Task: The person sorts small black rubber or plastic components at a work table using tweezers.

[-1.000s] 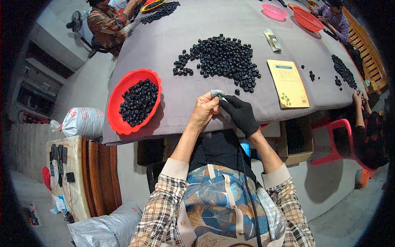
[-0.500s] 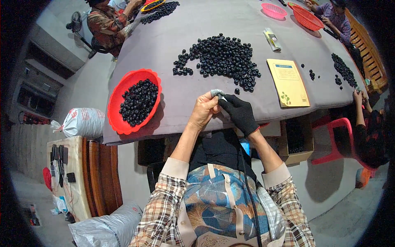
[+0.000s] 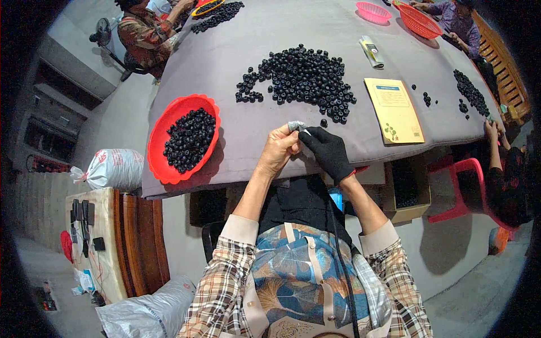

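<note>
At the table's near edge, my bare left hand (image 3: 280,147) and my black-gloved right hand (image 3: 328,152) meet, fingers pinched together. A grey wrap covers a fingertip of my left hand. From the right fingertips pokes a small pale pointed piece, too small to name; whatever the left fingers hold is hidden. Just beyond lies a heap of small round black pieces (image 3: 307,76), several with ring-like tops, and one loose piece (image 3: 323,123) sits nearest my hands. To the left, a red scalloped bowl (image 3: 160,160) holds more black pieces (image 3: 190,141).
A yellow booklet (image 3: 394,112) and a flat packet (image 3: 371,52) lie right of the heap on the grey-covered table (image 3: 253,163). Other people work around it, with a pink basket (image 3: 373,12) and a red basket (image 3: 418,23) at the far right. Below stands a cardboard box (image 3: 408,211).
My hands stay together in nearly the same place, with the right fingers shifted very slightly. The small pale piece at the right fingertips shows a little more.
</note>
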`<state>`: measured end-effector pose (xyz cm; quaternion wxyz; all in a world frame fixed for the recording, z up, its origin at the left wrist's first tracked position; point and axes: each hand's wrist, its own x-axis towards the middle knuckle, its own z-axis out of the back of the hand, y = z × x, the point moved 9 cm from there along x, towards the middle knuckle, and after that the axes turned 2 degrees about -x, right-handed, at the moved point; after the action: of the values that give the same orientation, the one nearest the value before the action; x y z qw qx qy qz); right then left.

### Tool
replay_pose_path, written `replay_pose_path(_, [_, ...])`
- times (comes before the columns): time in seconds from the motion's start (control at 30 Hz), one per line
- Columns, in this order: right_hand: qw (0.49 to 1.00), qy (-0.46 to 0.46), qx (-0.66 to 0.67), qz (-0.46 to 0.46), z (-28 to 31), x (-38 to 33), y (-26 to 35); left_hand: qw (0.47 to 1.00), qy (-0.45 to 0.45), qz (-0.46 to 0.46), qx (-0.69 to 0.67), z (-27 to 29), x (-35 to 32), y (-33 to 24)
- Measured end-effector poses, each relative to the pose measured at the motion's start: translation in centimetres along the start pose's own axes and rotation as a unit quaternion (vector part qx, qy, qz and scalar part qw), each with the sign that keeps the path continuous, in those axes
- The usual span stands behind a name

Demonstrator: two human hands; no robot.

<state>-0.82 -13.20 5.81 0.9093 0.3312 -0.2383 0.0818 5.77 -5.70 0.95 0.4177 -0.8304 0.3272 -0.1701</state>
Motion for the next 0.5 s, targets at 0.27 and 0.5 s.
replay_pose_path(0.27, [0.996,-0.033,-0.006,0.081,0.7,-0.2,0.6,0.999,0.014,0.004,-0.048,0.1,0.1,0.1])
replay_pose_path(0.5, [0.995,-0.011,-0.011,0.099,0.7,-0.5,1.0,0.997,-0.02,0.033,-0.065,0.2,-0.1,0.5])
